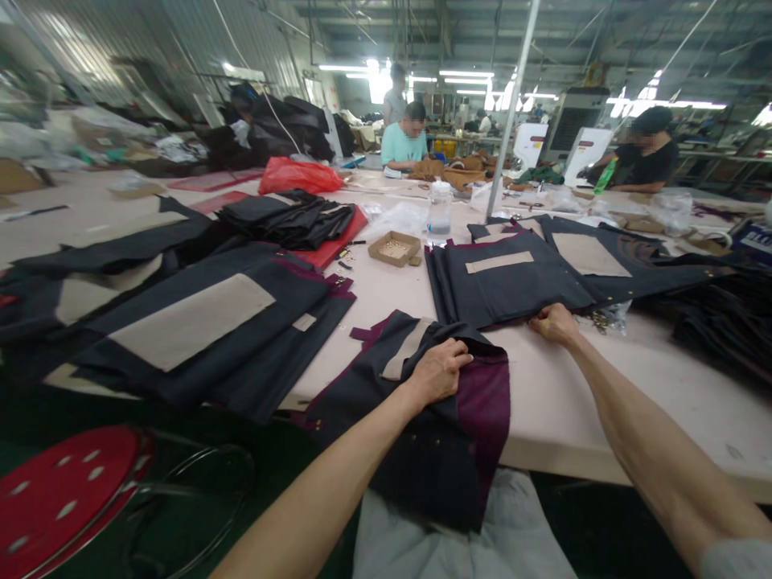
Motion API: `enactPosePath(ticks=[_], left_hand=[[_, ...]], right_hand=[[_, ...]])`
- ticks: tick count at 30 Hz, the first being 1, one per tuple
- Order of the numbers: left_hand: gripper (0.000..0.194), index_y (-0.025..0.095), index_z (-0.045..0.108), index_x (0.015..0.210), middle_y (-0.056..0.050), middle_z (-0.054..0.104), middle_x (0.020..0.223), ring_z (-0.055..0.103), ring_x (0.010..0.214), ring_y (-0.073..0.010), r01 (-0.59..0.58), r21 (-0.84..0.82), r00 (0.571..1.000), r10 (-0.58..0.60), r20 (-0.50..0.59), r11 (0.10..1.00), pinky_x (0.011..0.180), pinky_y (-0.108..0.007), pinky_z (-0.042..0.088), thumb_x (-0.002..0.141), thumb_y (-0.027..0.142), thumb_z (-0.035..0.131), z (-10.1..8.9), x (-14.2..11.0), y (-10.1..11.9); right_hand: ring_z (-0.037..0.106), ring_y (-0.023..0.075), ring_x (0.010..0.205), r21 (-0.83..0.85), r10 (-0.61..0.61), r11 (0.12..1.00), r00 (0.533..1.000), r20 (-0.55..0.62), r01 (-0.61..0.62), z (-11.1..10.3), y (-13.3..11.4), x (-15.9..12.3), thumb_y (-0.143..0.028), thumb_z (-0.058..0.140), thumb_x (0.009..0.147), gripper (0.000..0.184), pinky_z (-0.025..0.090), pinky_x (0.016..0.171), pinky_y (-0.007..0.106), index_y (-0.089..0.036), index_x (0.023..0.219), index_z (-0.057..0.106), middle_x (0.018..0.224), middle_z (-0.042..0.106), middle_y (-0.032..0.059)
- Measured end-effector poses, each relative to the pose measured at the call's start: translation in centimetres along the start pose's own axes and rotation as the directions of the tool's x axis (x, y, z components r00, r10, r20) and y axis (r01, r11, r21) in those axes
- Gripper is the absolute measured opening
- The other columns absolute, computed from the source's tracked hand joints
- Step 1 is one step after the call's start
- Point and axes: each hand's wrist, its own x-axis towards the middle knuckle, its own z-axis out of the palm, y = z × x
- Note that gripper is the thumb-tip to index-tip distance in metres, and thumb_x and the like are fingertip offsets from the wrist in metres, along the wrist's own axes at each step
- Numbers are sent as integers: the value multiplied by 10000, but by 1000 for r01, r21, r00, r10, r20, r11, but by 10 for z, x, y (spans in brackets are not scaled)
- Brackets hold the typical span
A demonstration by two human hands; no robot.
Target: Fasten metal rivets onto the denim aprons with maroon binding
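Observation:
My left hand (440, 371) is closed on a dark fabric panel (367, 382) with a beige strip and maroon lining. The panel hangs over the table's front edge onto my lap, its top folded over at my fingers. Small metal studs dot its lower part. My right hand (555, 324) has its fingers pinched together at the near edge of a stack of similar dark panels (500, 285). Whether it grips that edge or some small item is hidden. Just right of that hand, brass-coloured metal pieces (598, 322) lie by a clear plastic bag.
More dark panels (289, 322) are piled on the left of the table (669, 394). Farther back stand a small cardboard box (395, 249) of tiny parts and a clear bottle (440, 213). A metal pole rises behind. A red stool (66, 490) is at lower left. Other people sit across.

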Motion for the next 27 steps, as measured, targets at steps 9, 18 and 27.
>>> enactPosePath(ticks=[9,18,27], left_hand=[[367,172,703,1163,-93,623,1138,552,1037,-204,-14,4,1000,14,12,1000,942,-323,492,862,87,510,-1,-2,-1],[335,143,728,1055,-89,659,1101,580,1021,-200,-1,-85,999,-2,-35,996,954,-316,486,834,58,492,5,-5,-4],[300,129,723,1004,-96,663,1095,577,1031,-211,10,-92,999,-15,-47,996,951,-320,488,821,53,497,9,-7,-5]], right_hand=[[636,207,714,58,-213,975,977,-1,213,-2,-34,-55,-293,565,844,200,396,647,267,-146,907,684,790,705,89],[573,169,731,95,-598,801,796,90,591,43,-97,-122,-223,572,847,134,353,696,260,-195,975,602,821,658,22],[573,152,677,119,-507,862,846,167,493,55,-94,-95,-231,581,833,107,342,647,244,-191,904,649,764,678,14]])
